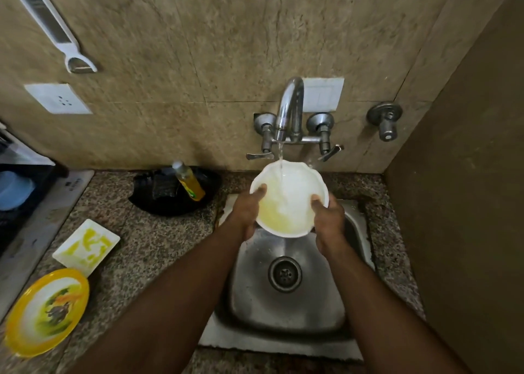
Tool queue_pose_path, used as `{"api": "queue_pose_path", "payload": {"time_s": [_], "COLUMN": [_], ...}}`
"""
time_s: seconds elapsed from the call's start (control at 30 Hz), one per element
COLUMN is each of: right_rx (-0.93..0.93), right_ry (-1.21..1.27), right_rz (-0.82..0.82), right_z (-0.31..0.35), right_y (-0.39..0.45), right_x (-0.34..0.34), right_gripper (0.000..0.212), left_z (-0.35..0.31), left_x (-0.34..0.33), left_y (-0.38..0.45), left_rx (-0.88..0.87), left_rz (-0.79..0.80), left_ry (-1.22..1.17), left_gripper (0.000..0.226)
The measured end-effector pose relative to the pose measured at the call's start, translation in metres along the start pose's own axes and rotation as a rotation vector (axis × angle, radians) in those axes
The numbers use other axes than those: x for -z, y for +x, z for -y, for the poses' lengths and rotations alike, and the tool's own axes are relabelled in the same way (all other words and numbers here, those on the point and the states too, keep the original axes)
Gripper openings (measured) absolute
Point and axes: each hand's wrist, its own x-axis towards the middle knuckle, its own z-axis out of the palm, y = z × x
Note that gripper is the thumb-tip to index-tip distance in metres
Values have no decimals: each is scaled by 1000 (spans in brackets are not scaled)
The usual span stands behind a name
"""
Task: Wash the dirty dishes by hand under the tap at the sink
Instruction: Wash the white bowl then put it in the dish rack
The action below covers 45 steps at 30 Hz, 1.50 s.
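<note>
You hold a white bowl (289,200) over the sink (286,297), at twelve o'clock from the drain, under the running tap (286,110). Your left hand (246,212) grips its nine o'clock rim, your right hand (329,217) its three o'clock rim, thumbs inside. This looks like the rinsing step; yellow residue remains, so rubbing comes next. A stained square dish (86,244) and yellow plate (46,311) wait at eight o'clock.

White bowl under the running tap

The white bowl (289,200), smeared yellow inside, tilts over the steel sink (286,300) beneath the tap (286,110); a stained square dish (86,244) and a yellow-rimmed plate (46,311) lie on the bench (147,249).
</note>
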Motion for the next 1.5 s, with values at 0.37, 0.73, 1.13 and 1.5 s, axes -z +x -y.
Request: {"api": "queue_pose_path", "payload": {"time_s": [0.37,0.73,1.13,1.5], "right_rx": [189,10,656,793], "right_ry": [-1066,-1111,-1108,-1413], "right_rz": [508,615,1098,586], "right_z": [-18,-39,-17,2], "right_y": [-17,-29,-37,-19], "right_x": [-26,-73,3,35], "right_gripper": [70,79,51,81], "left_z": [11,15,38,40], "left_x": [-5,10,42,23], "left_y": [-2,-29,28,3], "left_rx": [-213,-393,-210,-82], "left_rz": [-259,-206,-183,-126], "left_ry": [263,588,220,-37], "left_gripper": [73,48,73,50]}}
